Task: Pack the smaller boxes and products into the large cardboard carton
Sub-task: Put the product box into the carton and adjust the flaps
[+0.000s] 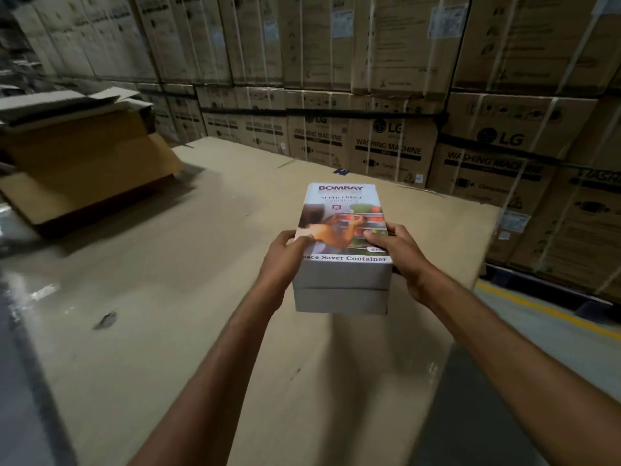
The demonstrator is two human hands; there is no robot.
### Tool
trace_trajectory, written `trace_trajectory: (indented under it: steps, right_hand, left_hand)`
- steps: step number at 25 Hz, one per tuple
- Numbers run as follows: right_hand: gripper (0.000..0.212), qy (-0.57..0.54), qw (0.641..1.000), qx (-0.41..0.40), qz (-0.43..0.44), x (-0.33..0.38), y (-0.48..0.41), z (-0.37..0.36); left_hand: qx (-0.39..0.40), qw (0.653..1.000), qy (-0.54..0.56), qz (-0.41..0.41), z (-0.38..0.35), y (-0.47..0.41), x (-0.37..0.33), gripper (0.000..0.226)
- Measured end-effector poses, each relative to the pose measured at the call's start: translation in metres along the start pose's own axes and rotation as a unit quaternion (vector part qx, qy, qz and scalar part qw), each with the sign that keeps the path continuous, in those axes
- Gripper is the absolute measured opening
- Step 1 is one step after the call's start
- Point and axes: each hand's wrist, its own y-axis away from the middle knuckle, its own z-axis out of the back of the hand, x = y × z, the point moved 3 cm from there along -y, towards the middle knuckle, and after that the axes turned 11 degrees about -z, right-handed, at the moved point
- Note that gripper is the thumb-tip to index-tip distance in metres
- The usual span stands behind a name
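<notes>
Carrying step of the packing task. Both hands hold a stack of two white product boxes [341,260] in the air above a broad sheet of flat cardboard serving as the tabletop [188,264]. The left hand [285,257] clamps the stack's left side, thumb pressed on the printed lid; the right hand [400,260] clamps the right side in the same way, with its fingers wrapped round the side and hidden. The upper box bears the legends "BOMBAY" and "Space Saver Container"; the lower box shows only a plain white end face, and the two lie flush, one on the other.

The large cardboard carton [80,156] stands at the far left of the tabletop, well apart from the stack, its flaps open and one flap [100,193] folded down toward the viewer. Its interior is dark and partly cut off by the frame edge, so whether anything lies in it cannot be told.

Judged next move: swing the stack leftward to the carton's mouth, keep both boxes level so that the upper one does not slide, clear the lowered flap, and set them inside. Strapped washing-machine cartons [386,153] form the wall behind and take no part in the task
</notes>
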Motion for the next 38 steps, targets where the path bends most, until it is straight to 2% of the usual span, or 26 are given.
trace_trajectory:
  steps: [6, 14, 18, 21, 27, 32, 38]
  right_hand:
    - [0.044, 0.018, 0.998, 0.047, 0.028, -0.002, 0.079, -0.098]
    - [0.042, 0.042, 0.989, 0.140, 0.032, -0.008, 0.111, -0.201]
    - [0.040, 0.046, 0.987, 0.150, 0.027, -0.022, 0.120, -0.256]
    - [0.047, 0.047, 0.986, 0.159, 0.028, -0.036, 0.121, -0.308]
    - [0.044, 0.015, 0.992, 0.122, 0.041, -0.046, 0.136, -0.442]
    - [0.032, 0.002, 0.990, 0.098, 0.101, -0.016, 0.147, -0.538]
    - [0.061, 0.040, 0.987, 0.031, 0.153, 0.028, 0.100, -0.622]
  left_hand:
    - [-0.056, 0.998, -0.006, -0.004, 0.112, 0.076, -0.004, 0.031]
    - [-0.140, 0.990, -0.016, 0.009, 0.208, 0.137, 0.008, 0.038]
    - [-0.145, 0.989, -0.026, 0.026, 0.261, 0.148, 0.018, 0.043]
    - [-0.135, 0.990, -0.027, 0.027, 0.314, 0.140, 0.040, 0.039]
    - [-0.125, 0.989, -0.058, -0.044, 0.449, 0.118, 0.081, 0.026]
    - [-0.112, 0.989, -0.059, -0.075, 0.553, 0.096, 0.070, 0.026]
    - [-0.107, 0.988, -0.045, -0.103, 0.638, 0.033, 0.054, 0.030]
